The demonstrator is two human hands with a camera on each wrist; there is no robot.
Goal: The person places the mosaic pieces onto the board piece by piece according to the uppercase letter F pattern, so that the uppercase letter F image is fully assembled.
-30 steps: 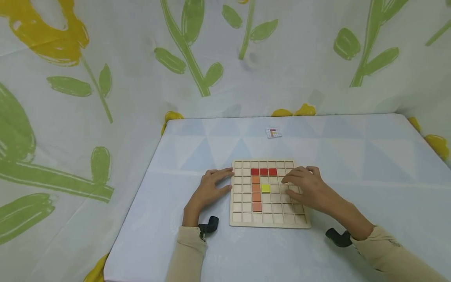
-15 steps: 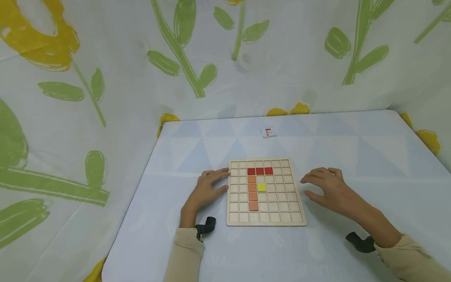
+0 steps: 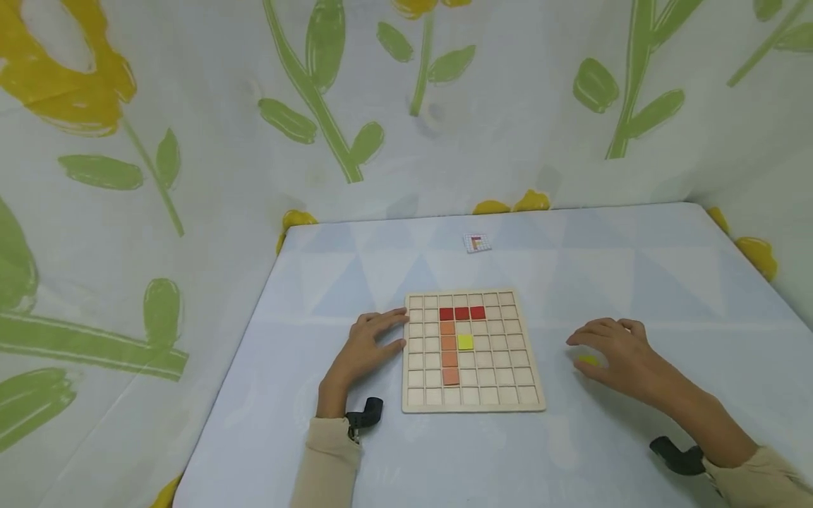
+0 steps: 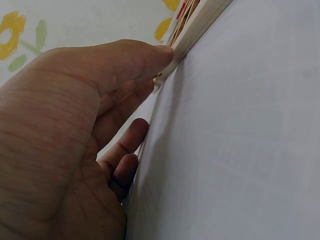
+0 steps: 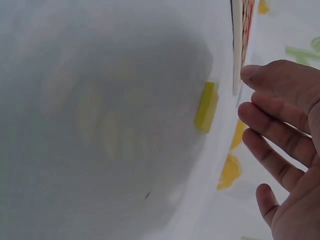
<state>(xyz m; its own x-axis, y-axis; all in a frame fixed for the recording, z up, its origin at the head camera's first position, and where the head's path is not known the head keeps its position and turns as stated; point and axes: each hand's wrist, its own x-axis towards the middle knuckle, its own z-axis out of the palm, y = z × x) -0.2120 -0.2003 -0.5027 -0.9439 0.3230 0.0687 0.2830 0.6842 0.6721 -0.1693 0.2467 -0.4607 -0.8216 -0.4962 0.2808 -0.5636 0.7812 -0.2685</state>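
A wooden grid board (image 3: 473, 408) lies flat on the table, with three red tiles (image 3: 462, 313) in a row, a column of several orange tiles (image 3: 449, 343) and one yellow tile (image 3: 466, 342) set in its squares. The left hand (image 3: 363, 351) rests at the board's left side, its thumb and fingertips touching the edge. To the right of the board, the right hand (image 3: 625, 360) hovers with spread, slightly bent fingers and nothing in its grasp. Another yellow tile (image 5: 206, 107) sits on the table below that hand; in the head view the hand partly covers it.
A small card (image 3: 477, 243) printed with a coloured grid pattern lies near the table's far side. Flower-printed cloth (image 3: 222, 127) hangs behind and to the left of the table (image 3: 356, 275). Each wrist wears a black camera mount (image 3: 676, 457).
The right hand has moved off the board to the right, and a yellow tile on the table now shows beneath it. The left hand stays at the board's edge. The view has shifted slightly.
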